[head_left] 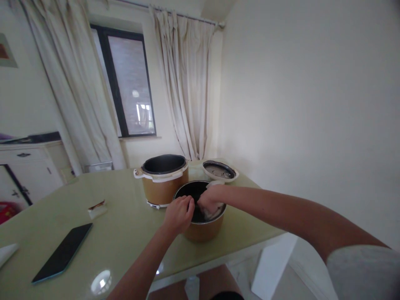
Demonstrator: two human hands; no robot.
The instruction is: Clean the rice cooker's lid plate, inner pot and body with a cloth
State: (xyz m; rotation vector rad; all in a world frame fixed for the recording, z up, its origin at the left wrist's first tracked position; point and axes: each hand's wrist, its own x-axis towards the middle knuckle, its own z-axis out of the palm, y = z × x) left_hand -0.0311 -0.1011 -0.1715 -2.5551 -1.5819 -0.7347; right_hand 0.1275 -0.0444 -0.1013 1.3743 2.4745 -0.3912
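Note:
A bronze inner pot (203, 231) with a dark inside stands near the table's front right edge. My left hand (178, 213) is closed on its near left rim. My right hand (208, 201) reaches down inside the pot, fingers closed on a pale cloth (215, 211) pressed against the inner wall. Just behind stands the rice cooker body (162, 185), brown with a white rim and no lid. Its round lid (219, 170) lies upside down on the table to the right of it.
A dark phone (62, 252) lies flat at the front left of the pale green table (125, 233). A small wrapped packet (97, 208) sits mid-left. A white cabinet (28, 171), curtains and a window stand behind. A white wall runs close on the right.

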